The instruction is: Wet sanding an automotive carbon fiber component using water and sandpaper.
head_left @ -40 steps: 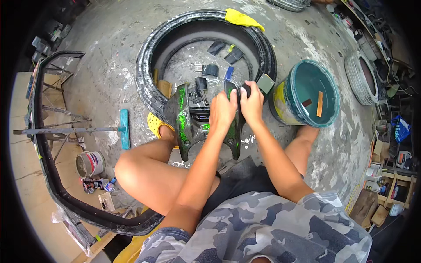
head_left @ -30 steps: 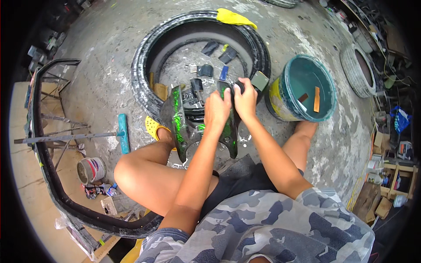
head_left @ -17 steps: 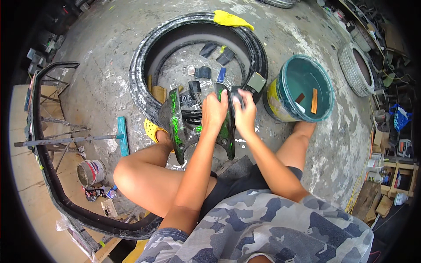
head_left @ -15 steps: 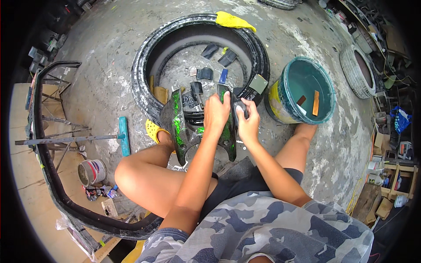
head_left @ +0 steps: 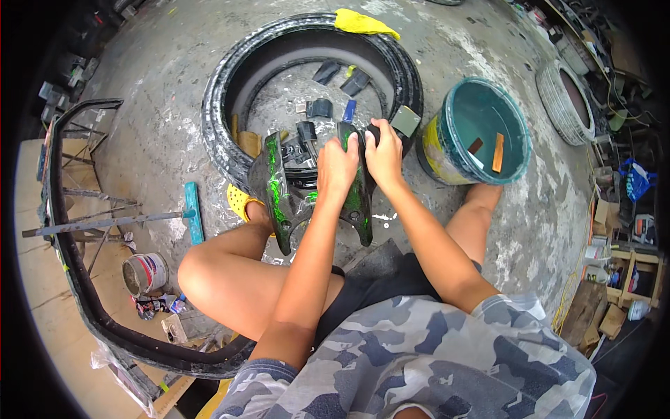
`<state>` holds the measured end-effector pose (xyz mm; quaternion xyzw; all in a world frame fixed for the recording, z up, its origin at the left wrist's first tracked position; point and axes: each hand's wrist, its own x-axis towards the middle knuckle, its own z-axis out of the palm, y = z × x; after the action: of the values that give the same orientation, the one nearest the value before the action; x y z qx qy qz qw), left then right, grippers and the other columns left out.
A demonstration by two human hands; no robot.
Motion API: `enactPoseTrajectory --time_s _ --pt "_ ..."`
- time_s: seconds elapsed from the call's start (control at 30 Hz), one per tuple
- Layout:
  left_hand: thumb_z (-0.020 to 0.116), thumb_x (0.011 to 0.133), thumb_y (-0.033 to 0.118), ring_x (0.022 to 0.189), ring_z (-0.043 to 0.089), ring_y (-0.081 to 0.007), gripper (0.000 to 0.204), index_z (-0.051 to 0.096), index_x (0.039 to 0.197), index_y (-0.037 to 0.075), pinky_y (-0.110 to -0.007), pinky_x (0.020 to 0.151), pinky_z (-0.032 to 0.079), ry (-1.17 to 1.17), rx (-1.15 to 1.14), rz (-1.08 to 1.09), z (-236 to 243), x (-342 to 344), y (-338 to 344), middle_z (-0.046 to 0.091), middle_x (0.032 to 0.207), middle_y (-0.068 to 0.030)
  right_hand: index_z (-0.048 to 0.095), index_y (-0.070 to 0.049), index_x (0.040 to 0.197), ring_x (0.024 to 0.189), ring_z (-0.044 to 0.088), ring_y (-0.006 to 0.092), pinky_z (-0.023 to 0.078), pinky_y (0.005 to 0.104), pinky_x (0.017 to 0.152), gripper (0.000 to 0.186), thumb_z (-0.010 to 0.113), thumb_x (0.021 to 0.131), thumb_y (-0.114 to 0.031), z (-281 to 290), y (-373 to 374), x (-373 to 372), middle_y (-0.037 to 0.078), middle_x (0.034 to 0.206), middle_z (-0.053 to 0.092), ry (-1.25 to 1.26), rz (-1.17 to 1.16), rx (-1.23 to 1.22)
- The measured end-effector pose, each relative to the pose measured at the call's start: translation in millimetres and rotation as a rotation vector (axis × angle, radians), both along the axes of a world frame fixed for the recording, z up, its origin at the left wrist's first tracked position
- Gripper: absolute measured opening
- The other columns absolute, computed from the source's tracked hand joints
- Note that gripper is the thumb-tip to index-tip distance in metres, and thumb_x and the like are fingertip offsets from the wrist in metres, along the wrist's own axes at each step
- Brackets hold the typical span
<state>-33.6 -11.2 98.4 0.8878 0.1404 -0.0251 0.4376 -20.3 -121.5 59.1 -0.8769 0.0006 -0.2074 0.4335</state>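
Note:
My left hand (head_left: pixel 337 169) grips the right prong of a dark, two-pronged panel (head_left: pixel 278 207) streaked with bright green, which leans against a large tire lying flat (head_left: pixel 225 84). My right hand (head_left: pixel 383 155) is closed on a small black block (head_left: pixel 374 131) at the top outer side of that prong. Inside the tire lie several dark pads, a blue block (head_left: pixel 349 112) and a tan piece (head_left: pixel 248 143). A grey-green block (head_left: pixel 406 121) rests on the tire's right rim, and a yellow cloth (head_left: pixel 366 22) drapes over its far rim.
A bucket of water (head_left: pixel 474 136) with wood strips stands at the right. Another tire (head_left: pixel 551 91) lies behind it. On the left are a teal squeegee (head_left: pixel 193 213), a long black frame (head_left: pixel 105 328) and a small pail (head_left: pixel 136 278). Clutter and shelving line the right edge.
My right hand slid down along the prong around half a second ago and is now back up near its top. The whole view has shifted slightly.

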Motion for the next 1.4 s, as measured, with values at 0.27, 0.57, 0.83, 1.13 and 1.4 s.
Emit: enactPoseTrajectory --time_s 0.27,0.57,0.83,1.13,1.4 --pt "0.054 0.088 0.036 0.084 0.061 -0.0468 0.047 0.063 0.085 -0.010 -0.050 0.075 0.047 -0.068 -0.006 -0.006 -8.7 -1.1 1.7 0.061 0.083 -0.0340 0.056 0.000 0.102 0.094 0.060 0.0396 0.047 0.0408 0.085 0.022 0.060 0.082 -0.008 -8.9 -2.8 -8.8 0.021 0.098 0.063 -0.007 -0.019 0.076" --pt "0.056 0.088 0.037 0.079 0.059 -0.0473 0.045 0.062 0.084 -0.007 -0.050 0.070 0.046 -0.146 -0.050 -0.013 -12.3 -8.9 19.0 0.060 0.079 -0.0321 0.047 -0.009 0.115 0.063 0.061 0.0192 0.048 0.0287 0.049 0.028 0.058 0.090 -0.016 32.9 -98.0 14.4 0.011 0.096 0.059 0.314 -0.061 0.912" --pt "0.058 0.089 0.032 0.059 0.053 -0.0183 0.040 0.057 0.076 -0.005 -0.035 0.058 0.041 -0.276 -0.369 -0.143 40.0 -15.2 17.6 0.056 0.061 -0.0120 0.044 -0.012 0.115 0.059 0.058 0.0208 0.046 0.0305 0.046 0.030 0.059 0.090 -0.018 40.2 -229.5 22.7 0.011 0.090 0.055 0.283 -0.255 0.947" --pt "0.055 0.093 0.024 0.066 0.050 -0.0042 0.028 0.062 0.088 -0.003 -0.022 0.060 0.041 -0.242 -0.737 -0.348 42.1 -16.1 23.6 0.061 0.077 0.0017 0.044 -0.015 0.119 0.069 0.056 0.0196 0.045 0.0315 0.044 0.043 0.066 0.082 -0.018 -25.5 -254.0 22.9 0.011 0.095 0.055 0.402 -0.356 0.746" --pt "0.056 0.093 0.024 0.069 0.051 -0.0047 0.028 0.062 0.089 -0.003 -0.022 0.063 0.041 -0.261 -0.685 -0.370 46.4 -17.9 29.6 0.061 0.078 0.0008 0.046 -0.019 0.127 0.072 0.054 0.0178 0.042 0.0296 0.047 0.049 0.064 0.082 -0.021 -24.8 -245.5 25.3 0.009 0.107 0.055 0.444 -0.317 0.527"
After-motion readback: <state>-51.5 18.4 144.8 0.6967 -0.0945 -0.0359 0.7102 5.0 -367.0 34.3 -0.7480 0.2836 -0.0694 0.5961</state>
